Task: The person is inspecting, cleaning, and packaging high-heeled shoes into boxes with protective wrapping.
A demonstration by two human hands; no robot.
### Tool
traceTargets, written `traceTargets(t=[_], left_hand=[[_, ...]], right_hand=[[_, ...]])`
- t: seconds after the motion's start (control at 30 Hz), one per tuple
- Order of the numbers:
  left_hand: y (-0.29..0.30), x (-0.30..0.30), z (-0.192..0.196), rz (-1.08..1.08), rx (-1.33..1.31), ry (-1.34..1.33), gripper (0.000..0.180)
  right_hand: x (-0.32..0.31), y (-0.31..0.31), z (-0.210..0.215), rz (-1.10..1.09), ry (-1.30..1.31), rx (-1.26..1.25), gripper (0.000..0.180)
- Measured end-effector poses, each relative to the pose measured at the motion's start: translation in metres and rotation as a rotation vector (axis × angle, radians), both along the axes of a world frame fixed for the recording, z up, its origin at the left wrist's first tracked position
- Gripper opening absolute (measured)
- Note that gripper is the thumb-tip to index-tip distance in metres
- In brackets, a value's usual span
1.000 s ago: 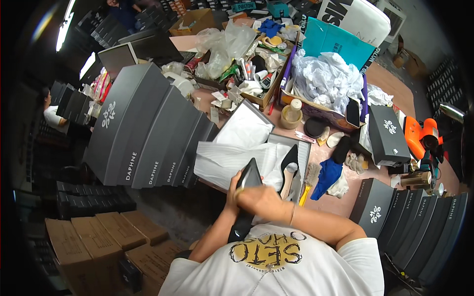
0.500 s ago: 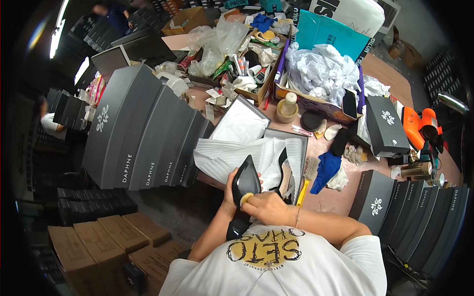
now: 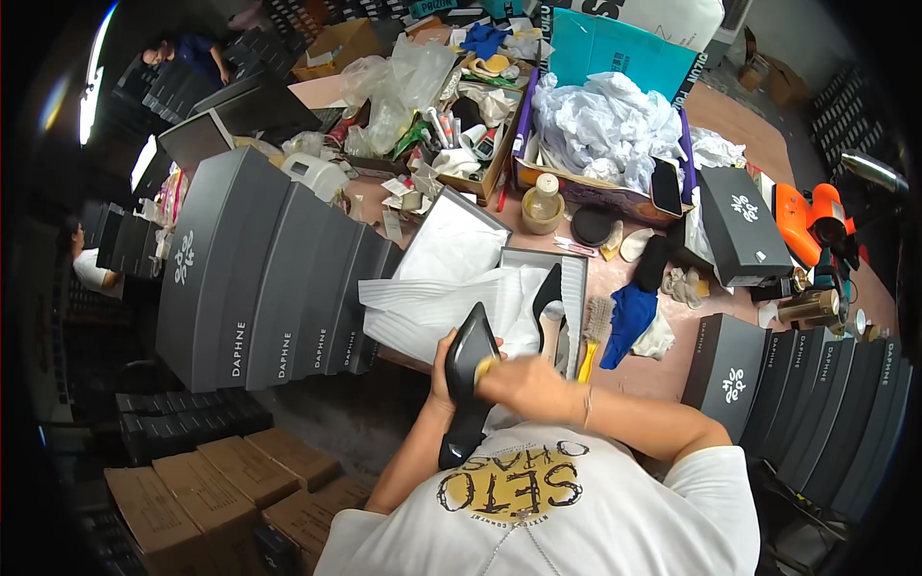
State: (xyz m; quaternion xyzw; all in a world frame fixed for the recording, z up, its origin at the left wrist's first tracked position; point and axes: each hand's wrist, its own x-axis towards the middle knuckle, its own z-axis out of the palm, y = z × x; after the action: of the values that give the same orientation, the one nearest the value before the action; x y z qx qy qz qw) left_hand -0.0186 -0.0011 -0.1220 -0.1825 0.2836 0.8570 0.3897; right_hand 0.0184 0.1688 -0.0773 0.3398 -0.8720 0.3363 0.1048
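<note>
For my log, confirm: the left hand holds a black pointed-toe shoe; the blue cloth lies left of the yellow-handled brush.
No: the head view shows the blue cloth right of the yellow-handled brush; the left hand holds the shoe.

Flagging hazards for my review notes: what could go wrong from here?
The black shoe held in the left hand might slip and drop. The yellow pad in the blurred right hand might scuff its surface. The phone at the edge of the purple box could slide off if bumped.
</note>
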Motion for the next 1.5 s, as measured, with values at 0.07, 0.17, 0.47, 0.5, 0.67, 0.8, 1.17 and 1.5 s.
traceTargets(t=[0.07, 0.17, 0.47, 0.5, 0.67, 0.8, 1.17, 1.5], left_hand=[[0.004, 0.0, -0.009, 0.042, 0.068, 0.024, 0.053], [0.008, 0.009, -0.011, 0.021, 0.136, 0.051, 0.052], [0.01, 0.006, -0.002, 0.113, 0.029, 0.006, 0.053], [0.012, 0.008, -0.002, 0.247, 0.03, -0.094, 0.055], [0.022, 0.0, 0.012, 0.207, 0.027, -0.182, 0.051], [-0.005, 0.004, -0.022, 0.011, -0.011, 0.075, 0.058], [-0.018, -0.009, -0.059, 0.091, 0.105, -0.057, 0.061], [-0.04, 0.011, -0.097, 0.167, 0.26, -0.02, 0.066]], right_hand=[[-0.007, 0.005, 0.005, 0.034, 0.002, 0.011, 0.007], [-0.046, 0.007, -0.005, -0.282, -0.13, 0.111, 0.009], [-0.06, -0.007, -0.014, -0.306, -0.056, 0.078, 0.005], [-0.028, -0.024, 0.004, -0.221, -0.13, 0.113, 0.005], [-0.027, -0.018, 0.003, -0.043, 0.079, -0.039, 0.007], [0.002, -0.024, -0.001, 0.009, 0.013, 0.112, 0.006], [0.047, -0.047, -0.006, 0.222, -0.429, -0.234, 0.015], [0.042, -0.045, -0.024, -0.035, -0.245, -0.161, 0.018]])
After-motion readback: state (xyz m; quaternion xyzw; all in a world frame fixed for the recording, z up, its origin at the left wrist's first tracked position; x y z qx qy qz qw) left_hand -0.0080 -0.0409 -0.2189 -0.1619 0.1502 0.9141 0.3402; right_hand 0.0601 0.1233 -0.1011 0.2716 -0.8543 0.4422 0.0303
